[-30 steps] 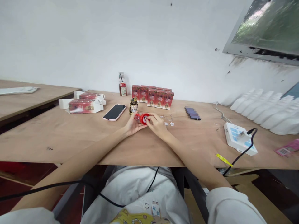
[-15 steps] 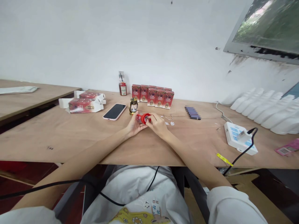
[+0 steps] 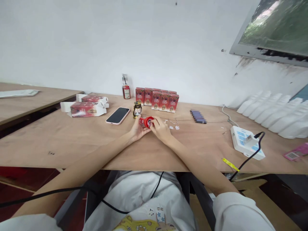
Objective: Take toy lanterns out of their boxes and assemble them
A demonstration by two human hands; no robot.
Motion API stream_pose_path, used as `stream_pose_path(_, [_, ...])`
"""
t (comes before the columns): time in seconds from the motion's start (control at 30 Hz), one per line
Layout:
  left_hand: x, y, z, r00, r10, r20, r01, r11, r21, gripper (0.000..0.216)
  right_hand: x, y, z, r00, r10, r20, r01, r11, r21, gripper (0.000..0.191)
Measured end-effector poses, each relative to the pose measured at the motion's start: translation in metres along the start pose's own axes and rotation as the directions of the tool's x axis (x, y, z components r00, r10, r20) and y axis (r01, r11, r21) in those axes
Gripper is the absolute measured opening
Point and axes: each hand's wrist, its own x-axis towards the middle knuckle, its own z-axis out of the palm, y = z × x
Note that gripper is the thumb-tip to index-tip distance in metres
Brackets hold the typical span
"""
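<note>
Both my hands meet at the middle of the wooden table (image 3: 72, 141) around a small red lantern toy (image 3: 146, 122) lying on its side. My left hand (image 3: 137, 129) cups it from the left with fingers curled round its body. My right hand (image 3: 160, 127) pinches at its round red base, fingertips pressed against the underside. Just behind stands a small black and gold lantern (image 3: 137, 109), upright. A few tiny white bits (image 3: 173, 127) lie right of my right hand.
A phone (image 3: 118, 115) lies face up left of the lanterns. Red boxes (image 3: 157, 98) stand in a row at the wall, with a small bottle (image 3: 125, 89) beside them. Opened boxes (image 3: 86, 106) lie at left. A white power strip (image 3: 246, 142) with a black cable sits at right.
My right hand's fingers have shifted slightly on the red base; the toy stays in the same spot between both hands.
</note>
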Motion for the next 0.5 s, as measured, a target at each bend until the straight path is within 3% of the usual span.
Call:
stream_pose_path(0.3, [0.001, -0.007, 0.008, 0.994, 0.047, -0.099, -0.049, 0.999, -0.019, 0.043, 0.001, -0.014, 0.005, 0.994, 0.106, -0.006, -0.106, 0.994, -0.003, 0.022])
stream_pose_path(0.43, [0.008, -0.017, 0.017, 0.985, 0.095, -0.144, -0.102, 0.994, -0.046, 0.042, 0.003, -0.009, 0.008, 0.963, 0.270, -0.006, -0.269, 0.961, 0.060, 0.028])
stream_pose_path(0.5, [0.014, -0.024, 0.024, 0.982, 0.117, -0.148, -0.127, 0.990, -0.056, 0.040, 0.003, -0.001, 0.011, 0.913, 0.406, -0.025, -0.395, 0.899, 0.192, 0.029])
